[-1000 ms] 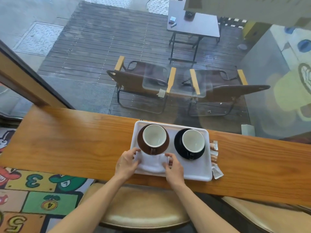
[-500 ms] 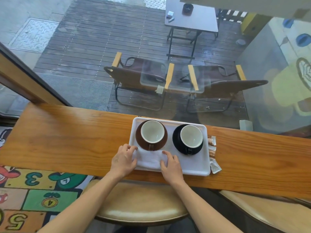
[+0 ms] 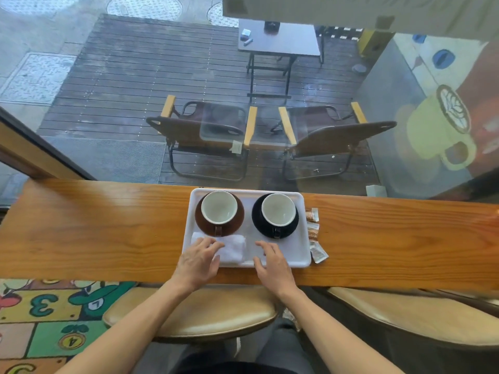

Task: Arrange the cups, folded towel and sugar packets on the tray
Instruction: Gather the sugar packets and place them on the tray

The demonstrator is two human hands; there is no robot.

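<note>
A white tray (image 3: 302,255) lies on the wooden counter. On its far half stand a brown cup (image 3: 219,207) on a brown saucer and a black cup (image 3: 278,209) on a black saucer. A folded white towel (image 3: 233,248) lies in the tray's near left corner. My left hand (image 3: 199,259) rests flat on the towel's left part, fingers spread. My right hand (image 3: 271,261) hovers over the bare tray to the right of the towel, fingers apart, holding nothing. Several sugar packets (image 3: 314,233) lie on the counter, just off the tray's right edge.
The wooden counter (image 3: 94,228) runs along a glass window with folding chairs outside. Two padded stools (image 3: 194,314) stand under the counter's near edge. A small white box (image 3: 376,190) sits at the counter's far edge on the right.
My right hand has let go of the towel and moved right over the bare tray. My left hand has stayed on the towel, which now lies flat.
</note>
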